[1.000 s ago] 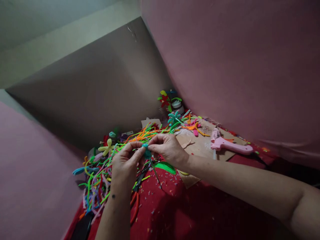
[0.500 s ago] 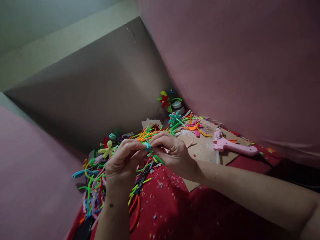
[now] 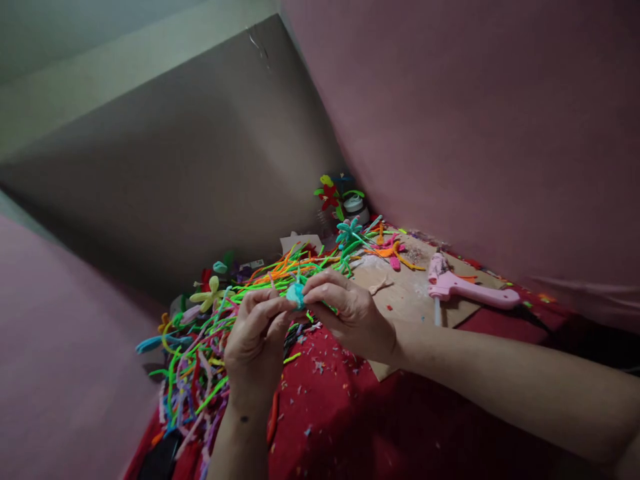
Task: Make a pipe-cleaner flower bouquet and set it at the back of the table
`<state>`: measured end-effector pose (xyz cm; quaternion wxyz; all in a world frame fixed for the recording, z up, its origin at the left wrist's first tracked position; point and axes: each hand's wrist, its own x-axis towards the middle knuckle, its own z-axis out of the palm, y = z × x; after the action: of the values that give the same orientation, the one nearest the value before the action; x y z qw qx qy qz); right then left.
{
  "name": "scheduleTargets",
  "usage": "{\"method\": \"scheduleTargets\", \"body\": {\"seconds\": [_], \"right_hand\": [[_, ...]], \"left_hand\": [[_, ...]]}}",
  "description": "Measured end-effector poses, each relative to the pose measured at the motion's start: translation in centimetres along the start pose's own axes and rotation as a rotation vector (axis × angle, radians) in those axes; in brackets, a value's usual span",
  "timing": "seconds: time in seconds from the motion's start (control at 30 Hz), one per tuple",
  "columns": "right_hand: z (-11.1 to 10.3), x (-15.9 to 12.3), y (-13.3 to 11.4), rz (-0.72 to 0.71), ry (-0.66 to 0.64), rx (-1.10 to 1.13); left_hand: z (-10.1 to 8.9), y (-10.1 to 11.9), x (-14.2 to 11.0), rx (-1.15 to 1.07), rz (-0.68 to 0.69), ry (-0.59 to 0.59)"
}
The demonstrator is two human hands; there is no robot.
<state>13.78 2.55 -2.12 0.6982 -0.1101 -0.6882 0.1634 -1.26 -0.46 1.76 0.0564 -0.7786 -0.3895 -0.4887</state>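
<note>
Both hands meet over a red cloth (image 3: pixel 350 420), pinching one small teal pipe-cleaner piece (image 3: pixel 295 293). My left hand (image 3: pixel 257 343) grips it from the left with thumb and fingers closed. From the right, my right hand (image 3: pixel 347 310) holds the same piece with curled fingers. How the piece is shaped inside the fingers is hidden. A tangle of loose pipe cleaners (image 3: pixel 200 360) in green, orange, purple and blue lies just behind and left of the hands.
A pink glue gun (image 3: pixel 470 290) rests on a piece of cardboard (image 3: pixel 410 300) at the right. Finished pipe-cleaner flowers (image 3: pixel 333 197) stand beside a small white jar (image 3: pixel 356 208) at the back. Orange-handled pliers (image 3: pixel 273 413) lie under my left wrist. Pink walls close in on both sides.
The hands stayed together on the teal piece, shifting slightly and turning it between the fingers. The view tilted a little.
</note>
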Motion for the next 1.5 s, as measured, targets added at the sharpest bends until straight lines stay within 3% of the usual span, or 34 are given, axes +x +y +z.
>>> {"method": "scheduleTargets", "body": {"seconds": [0.77, 1.07, 1.5], "right_hand": [[0.3, -1.1, 0.8, 0.020, -0.054, -0.036], [0.2, -1.1, 0.9, 0.041, -0.067, -0.057], [0.2, -1.2, 1.1, 0.035, -0.062, -0.047]], "left_hand": [[0.2, -1.0, -0.6, -0.030, -0.013, -0.079], [0.7, -1.6, -1.0, -0.110, -0.113, -0.077], [0.8, -1.3, -0.9, -0.084, -0.060, -0.095]]}}
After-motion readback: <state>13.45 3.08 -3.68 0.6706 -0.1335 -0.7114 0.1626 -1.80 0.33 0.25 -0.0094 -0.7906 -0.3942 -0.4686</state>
